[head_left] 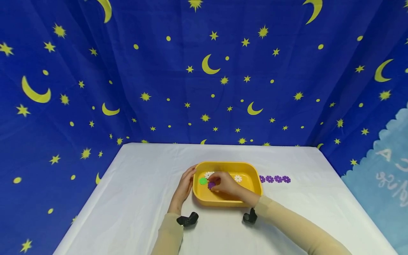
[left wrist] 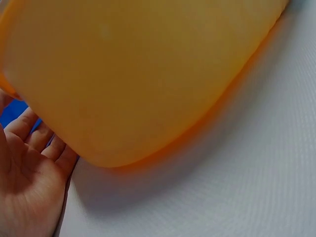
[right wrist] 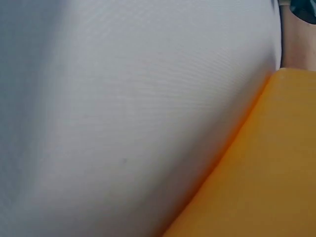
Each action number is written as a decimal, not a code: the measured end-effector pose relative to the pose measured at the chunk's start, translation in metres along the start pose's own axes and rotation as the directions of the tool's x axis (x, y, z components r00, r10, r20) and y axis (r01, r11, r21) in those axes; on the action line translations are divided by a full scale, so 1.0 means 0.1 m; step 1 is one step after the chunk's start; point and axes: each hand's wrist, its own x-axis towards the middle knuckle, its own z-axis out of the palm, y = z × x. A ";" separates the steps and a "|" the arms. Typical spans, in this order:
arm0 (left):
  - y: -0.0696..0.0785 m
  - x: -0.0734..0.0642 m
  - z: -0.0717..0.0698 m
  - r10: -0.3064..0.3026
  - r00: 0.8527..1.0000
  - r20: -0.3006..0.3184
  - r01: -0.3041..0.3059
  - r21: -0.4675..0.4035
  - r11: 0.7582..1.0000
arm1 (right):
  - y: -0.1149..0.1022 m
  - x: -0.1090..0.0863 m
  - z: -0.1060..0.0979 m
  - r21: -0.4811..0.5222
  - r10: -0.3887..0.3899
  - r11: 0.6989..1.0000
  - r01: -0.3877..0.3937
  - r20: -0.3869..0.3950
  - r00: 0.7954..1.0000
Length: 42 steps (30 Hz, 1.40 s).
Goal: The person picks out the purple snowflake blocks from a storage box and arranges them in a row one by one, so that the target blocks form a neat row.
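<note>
On the table stands a yellow plastic tub [head_left: 227, 203]. My left hand [head_left: 186, 185] rests against its left end, and the left wrist view shows that hand's palm [left wrist: 32, 182] with fairly straight fingers along the tub wall. My right hand [head_left: 225, 184] reaches inside, thumb and fingers pinching a purple snowflake disc [head_left: 211, 185]. Close by in the tub lie a green disc [head_left: 203, 181] and white discs [head_left: 208, 174], partly covered by my right hand. Another white disc [head_left: 238, 178] lies farther right. The right wrist view shows the tub wall [right wrist: 266, 173] but not the right hand.
Several purple snowflake discs [head_left: 278, 179] form a row on the white-covered table [head_left: 296, 205], starting at the tub's right side. A blue curtain [head_left: 172, 85] with moons and stars stands behind and at the sides. Black devices [head_left: 188, 219] sit at both wrists.
</note>
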 end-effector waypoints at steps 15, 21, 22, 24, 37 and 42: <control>0.01 -0.01 0.03 0.001 1.000 0.020 -0.001 -0.005 1.000 | -0.01 -0.19 -0.25 0.122 -0.002 0.992 0.021 -0.155 0.988; 0.07 -0.04 0.01 0.001 0.999 0.039 0.000 -0.007 1.000 | -0.03 -0.29 -0.48 0.080 -0.009 0.996 0.026 -0.211 0.978; 0.09 -0.05 0.02 0.001 0.999 0.043 -0.001 -0.008 1.000 | -0.03 -0.31 -0.52 0.067 -0.011 0.997 0.026 -0.222 0.975; 0.14 -0.08 0.03 0.000 0.999 0.049 0.001 -0.005 1.000 | -0.03 -0.35 -0.59 0.075 0.001 0.997 0.017 -0.235 0.972; 0.26 -0.16 0.07 -0.031 0.999 0.040 0.030 0.031 0.999 | 0.14 -0.62 -1.01 0.074 0.087 0.995 -0.065 -0.339 0.937; 0.15 -0.10 0.04 -0.012 0.999 0.030 0.011 0.007 1.000 | 0.23 -0.77 -1.17 0.037 0.116 0.993 -0.110 -0.386 0.915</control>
